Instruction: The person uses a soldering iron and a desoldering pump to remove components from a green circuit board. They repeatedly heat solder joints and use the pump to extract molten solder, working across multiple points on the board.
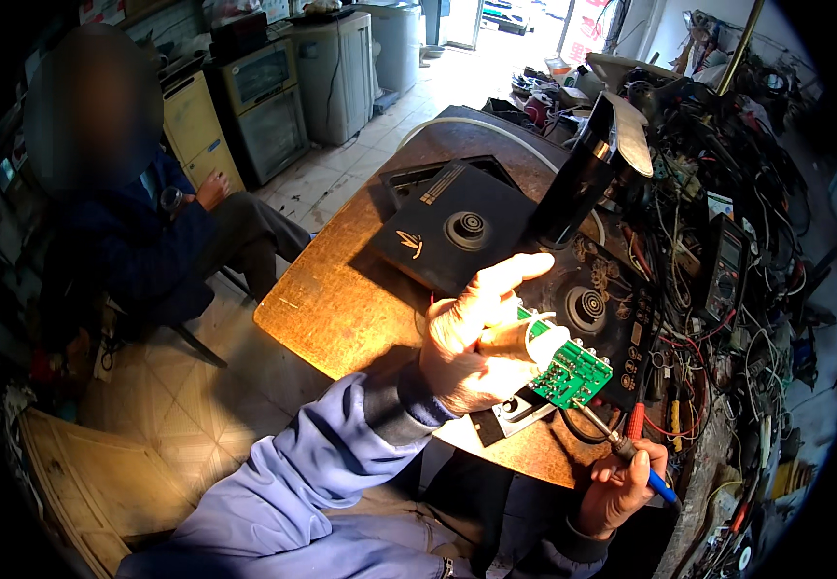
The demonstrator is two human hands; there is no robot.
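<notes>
My left hand (472,347) is closed around a green circuit board (581,376), holding it tilted above the wooden table with its solder-dotted face showing. Part of the board is hidden by my fingers. In my right hand (616,487) is a soldering iron (623,448) with a blue handle, gripped like a pen. Its metal tip reaches the lower edge of the board; whether it touches a joint is too small to tell. Just beneath the board lies a pale metal piece (515,410) with a round hole. A red-handled probe (637,421) lies close to the iron.
Black cooktop panels (418,241) with round ringed centres cover much of the wooden table (317,309). A tall dark lamp-like object (583,174) stands behind. Tangled cables and a multimeter (725,265) crowd the right side. To the left sits another person (148,241) holding a cup.
</notes>
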